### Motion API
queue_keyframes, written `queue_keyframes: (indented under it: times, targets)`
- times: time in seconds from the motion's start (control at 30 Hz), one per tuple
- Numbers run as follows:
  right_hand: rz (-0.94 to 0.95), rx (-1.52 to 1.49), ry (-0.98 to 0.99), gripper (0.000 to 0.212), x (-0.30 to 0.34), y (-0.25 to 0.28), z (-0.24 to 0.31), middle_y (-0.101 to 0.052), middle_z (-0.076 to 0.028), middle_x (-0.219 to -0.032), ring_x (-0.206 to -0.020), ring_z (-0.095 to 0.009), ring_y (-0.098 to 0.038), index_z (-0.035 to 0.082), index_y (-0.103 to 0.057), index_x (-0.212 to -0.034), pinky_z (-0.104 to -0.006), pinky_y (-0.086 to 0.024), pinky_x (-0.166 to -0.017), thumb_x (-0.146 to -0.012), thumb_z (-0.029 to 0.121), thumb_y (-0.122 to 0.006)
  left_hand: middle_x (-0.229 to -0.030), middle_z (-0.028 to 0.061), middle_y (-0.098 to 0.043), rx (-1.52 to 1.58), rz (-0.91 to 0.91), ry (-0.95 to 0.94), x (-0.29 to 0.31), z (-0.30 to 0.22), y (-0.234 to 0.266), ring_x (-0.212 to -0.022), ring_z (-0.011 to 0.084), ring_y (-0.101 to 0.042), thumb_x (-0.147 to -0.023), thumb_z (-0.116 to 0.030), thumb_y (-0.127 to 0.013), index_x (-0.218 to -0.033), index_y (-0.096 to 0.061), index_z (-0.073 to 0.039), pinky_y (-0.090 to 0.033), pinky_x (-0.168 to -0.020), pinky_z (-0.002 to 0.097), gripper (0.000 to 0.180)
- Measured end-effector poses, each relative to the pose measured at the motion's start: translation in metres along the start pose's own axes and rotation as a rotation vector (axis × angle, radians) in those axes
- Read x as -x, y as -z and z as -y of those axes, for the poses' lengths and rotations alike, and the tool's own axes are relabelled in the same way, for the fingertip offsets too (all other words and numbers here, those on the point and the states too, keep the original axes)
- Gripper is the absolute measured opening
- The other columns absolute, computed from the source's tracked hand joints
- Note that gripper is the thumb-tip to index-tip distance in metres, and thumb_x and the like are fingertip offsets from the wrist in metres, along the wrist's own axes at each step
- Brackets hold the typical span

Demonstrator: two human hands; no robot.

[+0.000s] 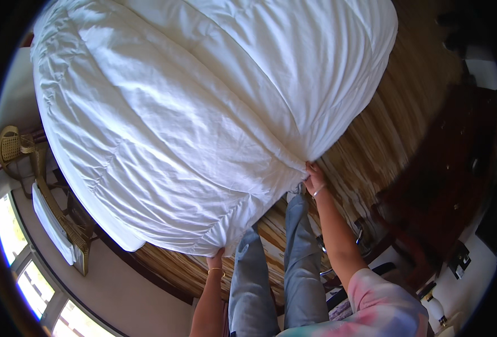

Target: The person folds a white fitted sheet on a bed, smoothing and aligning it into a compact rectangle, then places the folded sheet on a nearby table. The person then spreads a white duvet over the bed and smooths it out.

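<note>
A large white duvet [164, 112] spreads over most of the view, with long folds running toward my hands. My left hand [216, 259] is closed on its near edge, left of my legs; the fingertips are tucked behind the cloth. Farther right, my right hand [314, 178] pinches the duvet's edge at a gathered point where several creases meet. Between the two hands the edge hangs in front of my legs. Whatever lies beneath the duvet is hidden.
Wood-patterned floor [383, 140] shows to the right and below the duvet. A wicker chair [15, 146] and a white-topped table [54, 224] stand at the left, near windows [35, 281]. Dark red wooden furniture [450, 163] is at the right.
</note>
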State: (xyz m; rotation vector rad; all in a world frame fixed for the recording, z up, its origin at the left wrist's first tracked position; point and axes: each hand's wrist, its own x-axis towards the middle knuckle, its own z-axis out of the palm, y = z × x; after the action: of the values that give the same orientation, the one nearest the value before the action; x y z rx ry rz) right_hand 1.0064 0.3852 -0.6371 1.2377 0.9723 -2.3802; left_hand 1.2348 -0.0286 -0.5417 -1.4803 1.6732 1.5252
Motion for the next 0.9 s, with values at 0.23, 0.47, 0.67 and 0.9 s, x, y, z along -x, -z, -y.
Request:
queue_keyframes:
  times: [0.23, 0.47, 0.67, 0.9]
  targets:
    - [-0.510, 0.762, 0.845, 0.027, 0.049, -0.121, 0.082, -0.053, -0.011, -0.093, -0.084, -0.019, -0.053, 0.001, -0.049, -0.099, -0.0305, -0.045, -0.077, -0.074, 0.000, -0.059, -0.120, 0.0116, -0.039, -0.074, -0.078, -0.105, 0.066, -0.018, 0.014, -0.094, 0.0227, -0.050, -0.067, 0.003, -0.060, -0.124, -0.035, -0.008, -0.046, -0.079, 0.0318, 0.063]
    - [0.037, 1.252, 1.022, 0.022, 0.091, -0.325, 0.157, -0.053, -0.012, -0.090, -0.081, -0.023, -0.055, 0.003, -0.052, -0.095, -0.0331, -0.046, -0.073, -0.076, 0.010, -0.060, -0.125, 0.0145, -0.035, -0.355, -0.432, -0.770, 0.107, -0.187, 0.023, -0.111, 0.0329, -0.041, -0.063, 0.002, -0.058, -0.123, -0.038, -0.008, -0.037, -0.092, 0.0386, 0.064]
    - [0.053, 1.500, 0.740, 0.027, 0.017, -0.453, 0.157, -0.062, -0.013, -0.084, -0.079, -0.025, -0.059, 0.001, -0.057, -0.090, -0.0345, -0.046, -0.074, -0.082, 0.027, -0.054, -0.121, 0.0188, -0.040, -0.139, -0.713, -0.701, 0.026, -0.317, 0.064, -0.113, 0.0353, -0.039, -0.075, -0.005, -0.054, -0.126, -0.036, -0.005, -0.033, -0.095, 0.0414, 0.054]
    - [0.289, 1.496, 0.601, 0.048, -0.077, -0.652, 0.165, -0.062, -0.019, -0.088, -0.085, -0.031, -0.059, 0.000, -0.058, -0.096, -0.0383, -0.044, -0.074, -0.082, 0.045, -0.051, -0.119, 0.0181, -0.046, 0.193, -0.359, -0.604, -0.044, -0.450, 0.091, -0.106, 0.0250, -0.047, -0.092, -0.041, -0.037, -0.128, -0.033, -0.004, -0.036, -0.091, 0.0336, 0.051]
